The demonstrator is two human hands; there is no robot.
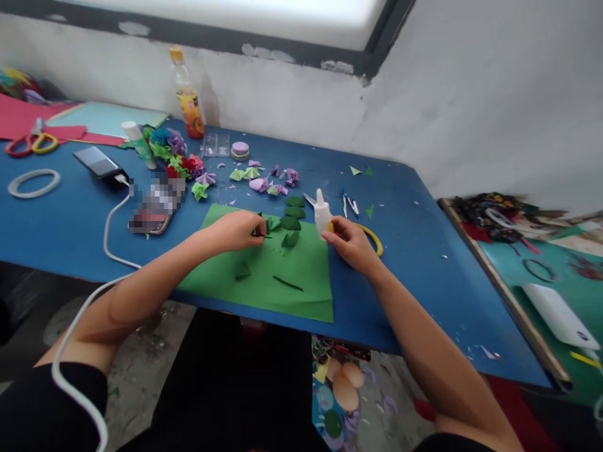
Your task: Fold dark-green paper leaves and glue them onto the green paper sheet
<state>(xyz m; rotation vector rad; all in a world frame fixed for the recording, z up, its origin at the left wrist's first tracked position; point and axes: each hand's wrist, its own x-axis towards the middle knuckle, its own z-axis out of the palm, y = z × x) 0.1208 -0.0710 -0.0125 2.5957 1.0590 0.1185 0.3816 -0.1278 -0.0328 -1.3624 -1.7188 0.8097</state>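
My right hand [352, 245] grips a small white glue bottle [322, 215] upright, its nozzle pointing up, at the right edge of a green paper sheet [301, 301]. Over the sheet's upper left, my left hand [242, 228] is closed with its fingertips pinched; dark green edges show at them, so it seems to hold a green paper piece, mostly hidden. Beside it lie several folded dark green paper leaves [290, 223]. Another folded leaf [242, 270] and a thin green strip [287, 283] rest lower on the sheet.
Scissors with a yellow handle [374, 238] lie behind my right hand. Purple and green paper flowers [264, 184], a phone [159, 204], a black device [101, 164] on a white cable [107, 232], a glue stick [139, 144] and a juice bottle [188, 103] stand or lie farther back and left.
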